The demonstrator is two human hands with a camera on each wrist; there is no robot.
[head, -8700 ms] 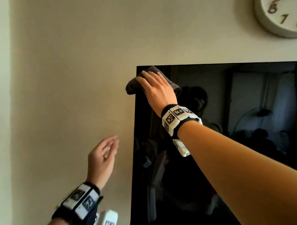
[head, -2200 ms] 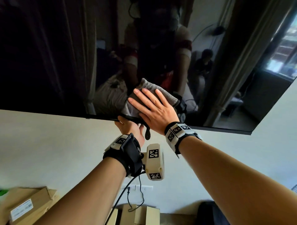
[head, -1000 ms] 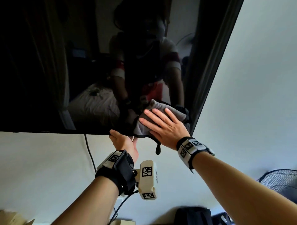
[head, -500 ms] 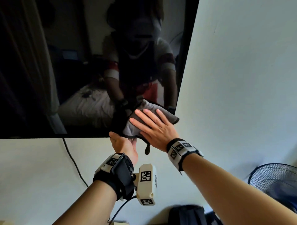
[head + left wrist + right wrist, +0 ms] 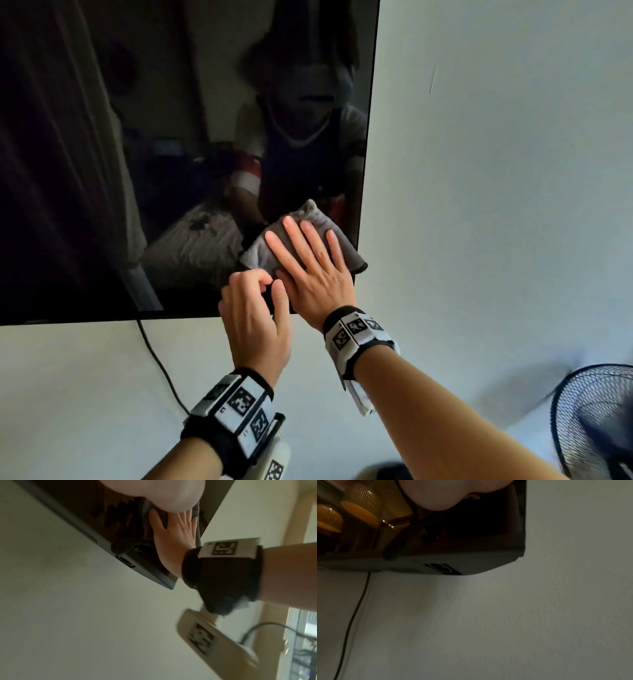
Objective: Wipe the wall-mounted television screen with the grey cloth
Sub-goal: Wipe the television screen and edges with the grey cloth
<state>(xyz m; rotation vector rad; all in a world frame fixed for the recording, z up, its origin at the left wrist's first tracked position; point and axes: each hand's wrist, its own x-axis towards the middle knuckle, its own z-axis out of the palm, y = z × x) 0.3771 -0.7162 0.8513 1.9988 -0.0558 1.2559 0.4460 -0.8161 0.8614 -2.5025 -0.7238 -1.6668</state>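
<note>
Pressing flat, the right hand (image 5: 317, 274) spreads straight fingers over the grey cloth (image 5: 310, 236), pinning it against the television screen (image 5: 137, 154) at the lower right corner of the panel. The cloth bunches out beyond the fingertips and to the right of the palm, where a fold reaches the screen's right edge. Nothing is curled round the fabric; this grip is an open, flat press.

Just left of that hand, touching its thumb side, the left hand (image 5: 255, 318) has its fingers curled in at the bottom of the screen; whether this grip pinches a dark edge of the cloth or holds nothing cannot be told. From the left wrist view the right hand (image 5: 175, 534) lies flat on the cloth (image 5: 198, 520) above the television's bottom bezel.

Below the left hand a black cable (image 5: 161, 366) hangs down the wall (image 5: 496, 171). Well to the right of the right forearm stands a fan (image 5: 596, 421).
</note>
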